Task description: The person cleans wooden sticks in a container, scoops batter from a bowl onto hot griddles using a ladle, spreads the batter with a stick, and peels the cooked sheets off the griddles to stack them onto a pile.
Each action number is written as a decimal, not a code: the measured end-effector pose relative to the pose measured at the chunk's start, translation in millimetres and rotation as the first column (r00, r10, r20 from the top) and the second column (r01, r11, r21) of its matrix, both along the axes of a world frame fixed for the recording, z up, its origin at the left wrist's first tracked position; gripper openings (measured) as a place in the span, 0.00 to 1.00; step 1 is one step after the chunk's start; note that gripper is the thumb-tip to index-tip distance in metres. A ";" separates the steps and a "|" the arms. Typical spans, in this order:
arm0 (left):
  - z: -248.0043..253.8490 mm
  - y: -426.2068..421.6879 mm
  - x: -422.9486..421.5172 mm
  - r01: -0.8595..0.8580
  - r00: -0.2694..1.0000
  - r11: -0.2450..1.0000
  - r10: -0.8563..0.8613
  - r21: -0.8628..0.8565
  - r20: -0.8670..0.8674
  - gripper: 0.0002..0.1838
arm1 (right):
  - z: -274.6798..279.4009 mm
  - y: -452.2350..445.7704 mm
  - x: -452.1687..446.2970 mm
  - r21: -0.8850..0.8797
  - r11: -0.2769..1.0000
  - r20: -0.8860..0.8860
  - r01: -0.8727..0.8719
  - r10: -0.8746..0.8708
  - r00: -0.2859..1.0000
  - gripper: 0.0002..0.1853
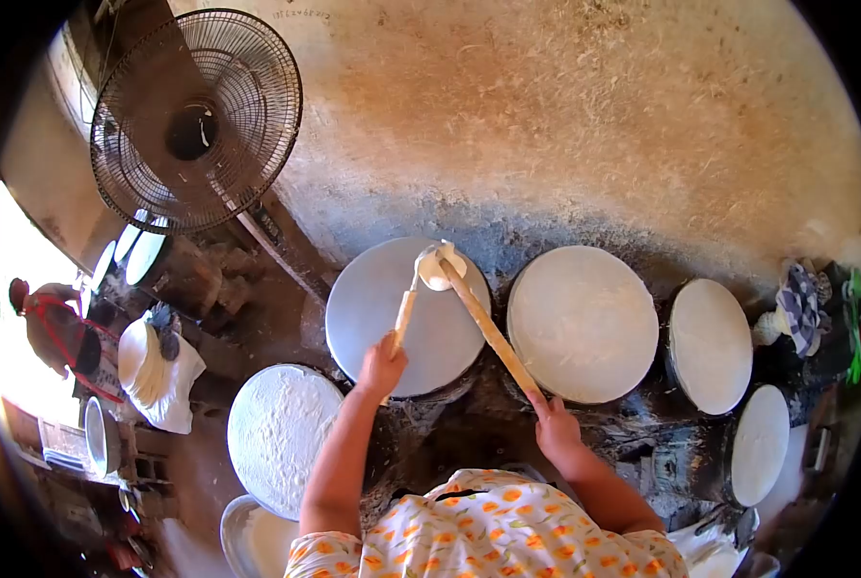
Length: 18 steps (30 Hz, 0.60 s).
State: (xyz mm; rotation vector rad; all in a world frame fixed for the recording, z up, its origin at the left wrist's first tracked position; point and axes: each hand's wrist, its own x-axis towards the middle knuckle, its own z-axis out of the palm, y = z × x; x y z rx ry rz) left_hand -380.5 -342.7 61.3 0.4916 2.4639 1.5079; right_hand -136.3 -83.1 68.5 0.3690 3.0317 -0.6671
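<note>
My left hand (383, 364) is wrapped round the wooden handle of a scraper (405, 313), whose top end meets a pale round ladle head (437, 267). My right hand (556, 428) grips the lower end of a long wooden stick (493, 335) that slants up to the same ladle head. Both tools meet over the upper part of a smooth round grey-white griddle (392, 328). To its right is a second round griddle (582, 324) with a pale surface. At the lower left, a round surface (281, 438) carries lumpy white material.
A large fan (196, 122) stands at the upper left before the wall (565, 125). Two more round pale discs (710, 347) (760, 445) are at the right. A metal bowl (233, 539) holds white liquid. Another person (52, 328) is at the far left, near stacked pale sheets (141, 361).
</note>
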 end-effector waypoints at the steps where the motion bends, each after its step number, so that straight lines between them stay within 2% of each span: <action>1: 2.6 -8.3 -5.0 -0.040 0.907 0.973 -0.060 -0.229 -0.416 0.16 | 2.8 -6.2 2.3 -0.003 1.000 0.031 0.030 -0.030 0.999 0.36; 2: 7.8 -20.5 -13.5 -0.004 0.939 0.943 -0.111 -0.334 -0.325 0.26 | 0.0 -10.6 4.5 -0.054 0.996 0.023 0.070 -0.069 0.997 0.36; 3: 27.1 -25.3 -15.3 -0.036 0.933 0.873 -0.145 -0.486 -0.329 0.26 | 0.8 -13.8 4.8 -0.046 0.996 0.024 0.079 -0.078 0.997 0.36; 5: 69.2 -32.4 -17.1 -0.078 0.910 0.743 -0.220 -0.665 -0.352 0.26 | 3.1 -20.4 7.7 -0.136 0.987 -0.075 0.084 -0.095 0.993 0.35; 6: 83.1 -38.1 -20.6 -0.101 0.872 0.711 -0.274 -0.696 -0.406 0.25 | 0.3 -22.4 9.6 -0.129 0.988 -0.070 0.090 -0.100 0.993 0.35; 7: 93.3 -44.9 -24.6 -0.128 0.828 0.678 -0.328 -0.724 -0.454 0.25 | -5.3 -23.0 11.8 -0.183 0.981 -0.150 0.057 -0.085 0.985 0.34; 8: 99.8 -52.2 -28.9 -0.179 0.752 0.695 -0.360 -0.696 -0.553 0.25 | -8.8 -24.3 13.9 -0.234 0.972 -0.232 0.017 -0.073 0.970 0.34; 9: 110.0 -55.0 -30.3 -0.198 0.733 0.720 -0.341 -0.665 -0.588 0.25 | -9.6 -26.3 16.9 -0.225 0.974 -0.230 0.020 -0.073 0.970 0.34; 13: 135.8 -57.8 -25.4 -0.235 0.739 0.815 -0.205 -0.530 -0.642 0.26 | -9.5 -36.0 22.6 -0.234 0.972 -0.286 0.007 -0.076 0.955 0.34; 15: 131.7 -59.4 -20.8 -0.151 0.826 0.971 0.022 -0.185 -0.563 0.25 | -9.4 -37.3 16.6 -0.223 0.975 -0.321 -0.009 -0.064 0.945 0.34; 16: 130.6 -58.6 -16.7 -0.157 0.827 0.972 0.031 -0.178 -0.561 0.25 | -12.7 -36.9 11.9 -0.214 0.977 -0.315 0.008 -0.077 0.946 0.34; 18: 131.2 -55.7 -6.0 -0.112 0.984 0.971 0.138 0.212 -0.111 0.22 | -25.1 -34.2 -1.8 -0.201 0.979 -0.310 0.022 -0.085 0.947 0.34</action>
